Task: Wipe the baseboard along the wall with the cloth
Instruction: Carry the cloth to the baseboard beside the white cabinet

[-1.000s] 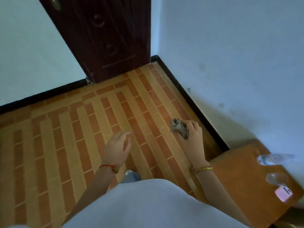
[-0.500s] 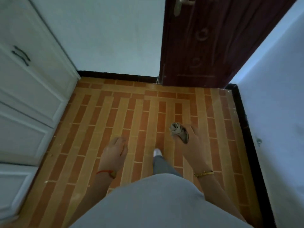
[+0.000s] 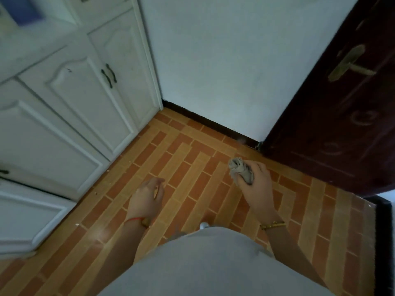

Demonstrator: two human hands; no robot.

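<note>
A crumpled grey cloth (image 3: pixel 241 170) is held bunched in the right hand (image 3: pixel 257 189), the fingers closed around it and one end left sticking out past the fingertips. A gold bracelet (image 3: pixel 273 225) is worn on that wrist. The left hand (image 3: pixel 146 198) is held loosely curled with nothing in it, the fingers half bent, and a red string bracelet (image 3: pixel 136 220) is seen at its wrist. Both hands are held in the air above the brick-patterned tile floor (image 3: pixel 192 167), well apart from each other. Ahead of the hands, the dark baseboard (image 3: pixel 205 120) is seen running along the foot of the pale wall (image 3: pixel 224 60); it is not touched by the cloth. Ahead and to the right of the right hand, the dark wooden door (image 3: pixel 342 124) is seen, with a brass lever handle (image 3: pixel 350 63) on it. To the left of the left hand, white panelled cabinets (image 3: pixel 74 99) are seen, with dark pull handles (image 3: pixel 109 75) on the doors. Below the hands, a light grey garment (image 3: pixel 203 263) and the tip of a shoe (image 3: pixel 204 225) are seen.
</note>
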